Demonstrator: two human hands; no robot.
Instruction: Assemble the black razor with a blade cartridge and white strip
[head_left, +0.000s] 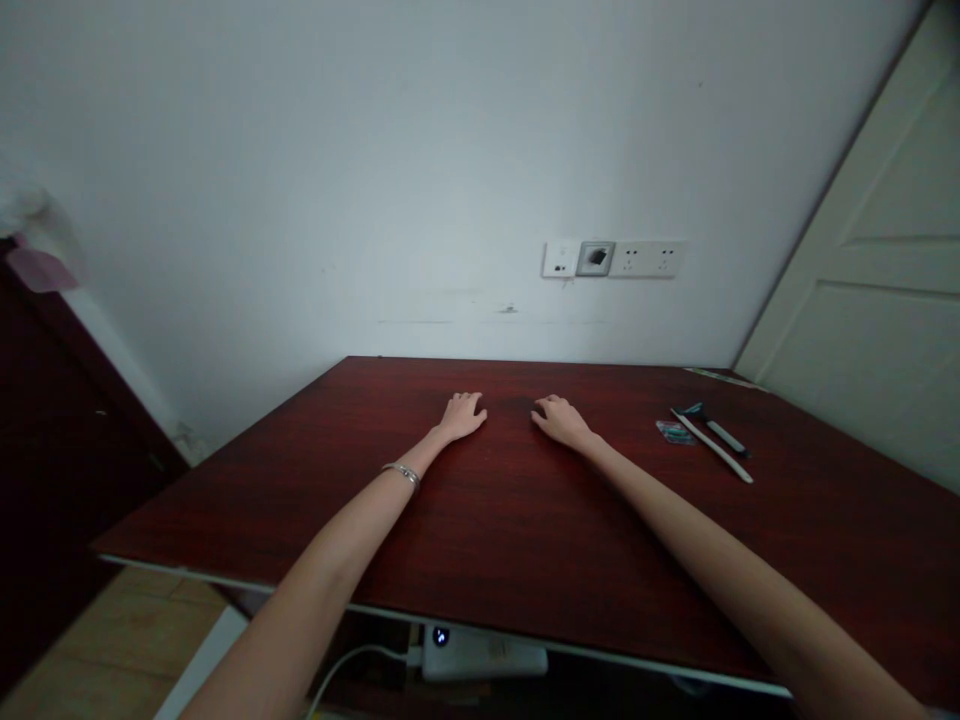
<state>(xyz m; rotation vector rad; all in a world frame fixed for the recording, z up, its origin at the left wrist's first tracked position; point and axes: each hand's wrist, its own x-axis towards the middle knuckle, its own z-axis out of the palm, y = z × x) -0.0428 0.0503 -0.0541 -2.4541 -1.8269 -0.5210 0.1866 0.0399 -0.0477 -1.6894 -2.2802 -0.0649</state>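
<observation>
Both arms reach forward over a dark red wooden table (480,520). My left hand (462,416) rests palm down near the far middle of the tabletop, fingers stretched out and thumb apart, with nothing in it. A silver bracelet (405,474) circles the left wrist. A short gap to the right, my right hand (559,418) also lies palm down on the wood, its fingers loosely spread and holding nothing. Farther right of it are a small clear packet (675,432), a long thin white strip (712,446) and a grey-handled tool with a dark head (726,436).
Behind the table rises a white wall with a row of sockets (630,259). A pale panelled door (885,280) borders the right side. Under the front edge sits a white power bank (484,655) with a cable (352,655) plugged in.
</observation>
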